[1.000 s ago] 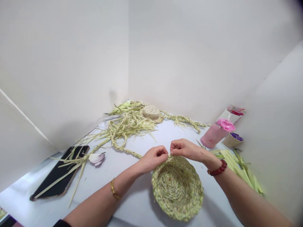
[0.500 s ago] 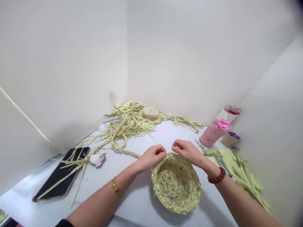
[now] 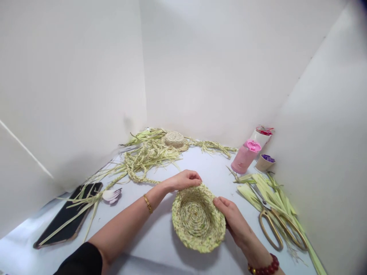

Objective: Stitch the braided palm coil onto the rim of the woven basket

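The left hand (image 3: 186,180) has its fingers curled in, almost closed against the thumb, pinching at the far rim of a woven bowl (image 3: 195,215); how much of the weave lies between the fingertips is hidden. The right hand (image 3: 233,217) is partly closed around the bowl's right edge — thumb on the rim, the other fingers mostly out of sight behind it. The bowl sits between the hands, its hollow tipped toward the wearer; whether its underside touches the table (image 3: 206,164) cannot be told.

The step in hand appears to be working at the rim. The next move seems to call for a steady right-hand hold while the left fingertips settle the edge.

Past the left wrist, a braid (image 3: 143,180) leads to a heap of pale strands (image 3: 157,154), with a small straw hat (image 3: 174,139) beside it. On the right, gold-handled scissors (image 3: 266,206) lie on husk leaves (image 3: 275,187), near a pink bottle (image 3: 243,158).
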Demonstrator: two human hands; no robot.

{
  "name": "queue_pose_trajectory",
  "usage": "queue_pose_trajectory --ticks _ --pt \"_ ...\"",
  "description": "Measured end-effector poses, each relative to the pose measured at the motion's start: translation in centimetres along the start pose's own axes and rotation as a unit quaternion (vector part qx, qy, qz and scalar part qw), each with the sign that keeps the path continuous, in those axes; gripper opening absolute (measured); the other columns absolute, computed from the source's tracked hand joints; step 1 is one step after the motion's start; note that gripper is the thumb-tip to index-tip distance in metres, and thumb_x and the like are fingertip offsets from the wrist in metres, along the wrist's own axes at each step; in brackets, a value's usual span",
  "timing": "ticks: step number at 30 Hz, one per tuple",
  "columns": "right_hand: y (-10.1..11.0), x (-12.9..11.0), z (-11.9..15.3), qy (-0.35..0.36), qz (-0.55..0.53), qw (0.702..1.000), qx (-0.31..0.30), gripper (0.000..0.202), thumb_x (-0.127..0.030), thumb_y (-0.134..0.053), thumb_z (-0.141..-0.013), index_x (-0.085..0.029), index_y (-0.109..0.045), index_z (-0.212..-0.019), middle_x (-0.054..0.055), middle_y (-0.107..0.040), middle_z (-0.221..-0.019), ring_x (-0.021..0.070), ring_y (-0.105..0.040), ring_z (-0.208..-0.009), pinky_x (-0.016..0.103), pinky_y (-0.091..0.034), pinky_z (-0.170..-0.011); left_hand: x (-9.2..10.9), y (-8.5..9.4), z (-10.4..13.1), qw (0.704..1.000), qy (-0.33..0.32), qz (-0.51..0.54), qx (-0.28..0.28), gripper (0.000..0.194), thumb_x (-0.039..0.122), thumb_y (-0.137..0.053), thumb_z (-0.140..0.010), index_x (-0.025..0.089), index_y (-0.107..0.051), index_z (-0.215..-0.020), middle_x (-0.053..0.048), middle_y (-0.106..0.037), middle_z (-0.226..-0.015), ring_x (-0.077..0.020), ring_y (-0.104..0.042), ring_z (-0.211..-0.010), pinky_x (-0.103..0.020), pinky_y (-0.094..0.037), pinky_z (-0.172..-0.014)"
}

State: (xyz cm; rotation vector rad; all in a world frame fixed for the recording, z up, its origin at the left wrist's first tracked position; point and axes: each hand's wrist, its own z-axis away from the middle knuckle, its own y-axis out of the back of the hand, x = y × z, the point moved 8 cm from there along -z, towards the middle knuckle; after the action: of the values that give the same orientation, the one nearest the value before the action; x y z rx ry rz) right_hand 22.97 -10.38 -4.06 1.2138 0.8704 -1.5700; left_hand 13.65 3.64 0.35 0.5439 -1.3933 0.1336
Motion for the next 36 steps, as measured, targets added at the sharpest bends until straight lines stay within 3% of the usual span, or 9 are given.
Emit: queue_pose_trajectory --ticks 4,7,10,12,17,23,26,29,36 --pt "2.6 -3.6 -1.6 0.098 0.169 0.980 0.041 0.034 -0.049 -0.059 -0.075 -0.018 -0.046 -0.066 -0.006 -0.035 -0.056 0.0080 -0.029 -0.052 0.021 -0.023 -0.048 1.5 -0.2 0.5 0.998 -0.004 -0.064 -0.020 0.034 0.045 -0.050 -0.080 0.016 -0.065 -0.091 -0.001 -0.060 -0.081 -0.0131 -0.049 -0.073 -0.022 -0.037 -0.066" --pt "1.3 -5.6 -3.9 0.142 0.242 0.960 0.001 0.025 -0.040 -0.062 -0.072 -0.017 -0.053 -0.071 -0.005 -0.039 -0.058 0.0089 -0.032 -0.055 0.022 -0.025 -0.051 2.0 0.0 0.7 0.997 0.001 -0.082 -0.001 0.040 0.047 -0.040 -0.085 0.017 -0.065 -0.091 -0.001 -0.058 -0.080 -0.0137 -0.049 -0.075 -0.022 -0.037 -0.067" --pt "-2.0 -5.0 -5.2 0.122 0.207 0.963 -0.123 0.028 -0.039 -0.061 -0.072 -0.018 -0.044 -0.065 -0.006 -0.034 -0.057 0.0082 -0.030 -0.055 0.021 -0.024 -0.050 1.9 0.4 0.8 0.996 0.005 -0.085 0.010 0.044 0.049 -0.036 -0.086 0.016 -0.064 -0.093 -0.001 -0.057 -0.078 -0.0133 -0.048 -0.072 -0.022 -0.037 -0.064" --pt "-3.2 -4.5 -5.2 0.124 0.168 0.966 -0.155 0.033 -0.040 -0.060 -0.073 -0.019 -0.037 -0.064 -0.007 -0.030 -0.058 0.0077 -0.028 -0.054 0.021 -0.023 -0.049 1.6 0.9 1.1 0.993 0.018 -0.118 0.006 0.040 0.049 -0.043 -0.082 0.015 -0.064 -0.087 0.000 -0.054 -0.072 -0.0121 -0.046 -0.067 -0.021 -0.035 -0.060" --pt "-2.9 -4.1 -4.8 0.148 0.153 0.968 -0.134 0.034 -0.040 -0.058 -0.076 -0.019 -0.034 -0.064 -0.006 -0.028 -0.059 0.0077 -0.025 -0.055 0.021 -0.022 -0.049 1.2 1.7 2.4 0.988 0.043 -0.143 -0.047 0.029 0.044 -0.052 -0.077 0.016 -0.058 -0.074 0.002 -0.047 -0.064 -0.0104 -0.042 -0.059 -0.020 -0.033 -0.054" --pt "-2.6 -3.9 -5.2 0.131 0.148 0.971 -0.131 0.037 -0.045 -0.058 -0.074 -0.020 -0.034 -0.063 -0.007 -0.027 -0.058 0.0081 -0.024 -0.054 0.022 -0.021 -0.048 2.6 2.0 2.8 0.987 -0.010 -0.155 0.030 0.030 0.039 -0.045 -0.082 0.015 -0.051 -0.063 0.004 -0.036 -0.060 -0.0092 -0.031 -0.056 -0.021 -0.026 -0.052" --pt "-2.7 -3.7 -5.2 0.122 0.143 0.974 -0.130 0.037 -0.045 -0.058 -0.074 -0.020 -0.034 -0.063 -0.007 -0.027 -0.058 0.0082 -0.025 -0.054 0.022 -0.021 -0.049 2.7 1.7 3.0 0.987 -0.016 -0.147 0.057 0.028 0.038 -0.042 -0.084 0.015 -0.054 -0.072 0.002 -0.043 -0.064 -0.0106 -0.036 -0.061 -0.021 -0.030 -0.056" --pt "-2.6 -3.7 -5.1 0.115 0.141 0.975 -0.128 0.036 -0.044 -0.058 -0.075 -0.020 -0.034 -0.063 -0.006 -0.026 -0.059 0.0082 -0.024 -0.054 0.022 -0.021 -0.049 2.5 1.2 2.9 0.990 -0.023 -0.127 0.057 0.027 0.037 -0.039 -0.086 0.016 -0.055 -0.078 0.001 -0.048 -0.072 -0.0117 -0.040 -0.068 -0.021 -0.032 -0.061" --pt "-2.3 -4.0 -4.9 0.122 0.171 0.970 -0.125 0.034 -0.046 -0.057 -0.075 -0.019 -0.038 -0.064 -0.006 -0.029 -0.058 0.0085 -0.026 -0.055 0.021 -0.022 -0.049 0.2 0.7 2.7 0.995 0.027 -0.084 0.045 0.036 0.047 -0.044 -0.082 0.017 -0.041 -0.062 0.005 -0.029 -0.059 -0.0092 -0.025 -0.056 -0.022 -0.023 -0.050"
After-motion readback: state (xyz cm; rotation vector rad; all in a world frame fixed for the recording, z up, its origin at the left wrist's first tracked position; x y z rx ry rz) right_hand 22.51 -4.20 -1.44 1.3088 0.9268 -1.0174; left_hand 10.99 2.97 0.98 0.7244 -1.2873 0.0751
